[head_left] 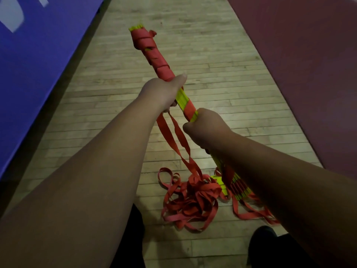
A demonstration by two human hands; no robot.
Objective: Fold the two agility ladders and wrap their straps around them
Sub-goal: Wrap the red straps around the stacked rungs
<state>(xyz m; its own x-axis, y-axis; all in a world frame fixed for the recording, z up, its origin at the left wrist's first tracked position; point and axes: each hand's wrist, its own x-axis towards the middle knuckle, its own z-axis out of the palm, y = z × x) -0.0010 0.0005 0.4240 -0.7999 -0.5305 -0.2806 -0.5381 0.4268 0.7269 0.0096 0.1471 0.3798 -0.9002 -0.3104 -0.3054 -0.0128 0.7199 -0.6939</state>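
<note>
Both hands hold tight to one long, stick-like bundle. The person's left hand [164, 93] is curled round the middle of the folded ladder [154, 53]. Two bits of red strap [170, 130] hang down out of that same fist. The right hand [208, 128] is curled round the bundle a little lower, toward 5 o'clock from the left one. The bundle is up in the air over the wooden floor [212, 55], with its far tip pointing to 11 o'clock.

How far along is it? I'd say about halfway with this ladder. From the tip down to the left hand, red wraps cover the yellow rungs. Between the two hands there is just one red turn, and yellow shows.

Lots of strap is not wound yet. It sits in a messy pile [193, 200] on the floor, at 6 o'clock from the hands. More yellow rungs [220, 182] with red loops lie at 5 o'clock, partly under the right arm. That may be the second ladder, folded but not wrapped. I cannot tell if it is apart from the held one.

Counting: two hands, one held bundle, two hanging strap bits and one loose pile. There is one blue mat [38, 74] at 9 o'clock, one dark red mat [309, 74] at 3 o'clock and one dark shoe [264, 235] at 5 o'clock.
</note>
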